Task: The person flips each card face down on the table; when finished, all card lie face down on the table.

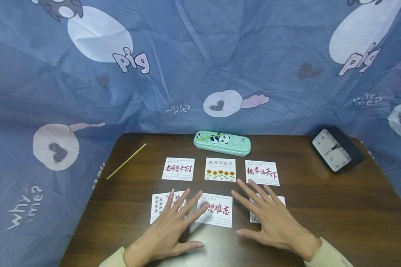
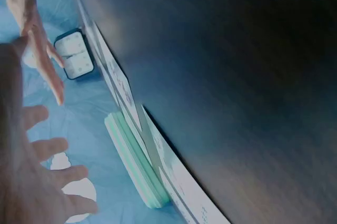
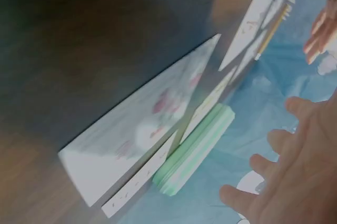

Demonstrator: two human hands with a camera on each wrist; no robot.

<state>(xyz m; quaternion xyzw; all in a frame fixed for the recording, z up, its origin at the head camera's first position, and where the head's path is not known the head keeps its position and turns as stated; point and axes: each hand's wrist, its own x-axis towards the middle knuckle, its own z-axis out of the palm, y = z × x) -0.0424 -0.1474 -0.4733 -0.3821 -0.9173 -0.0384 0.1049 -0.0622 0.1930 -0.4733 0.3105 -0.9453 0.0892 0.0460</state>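
Observation:
Several white cards with printed writing lie in two rows on the brown table. My left hand (image 1: 170,230), fingers spread, is over the near-left card (image 1: 157,207) and the left edge of the near-middle card (image 1: 217,211). My right hand (image 1: 274,222), spread too, covers most of the near-right card (image 1: 280,200). Both wrist views show the hands raised above the table, holding nothing. Behind them lie a far-left card (image 1: 178,169), a sunflower card (image 1: 220,170) and a far-right card (image 1: 262,172).
A mint-green pencil case (image 1: 222,143) with a panda lies at the table's back edge. The yellow pencil (image 1: 126,161) is at the left. At the back right stands a black clock (image 1: 335,148). Blue printed cloth (image 1: 187,66) hangs behind the table (image 1: 320,200).

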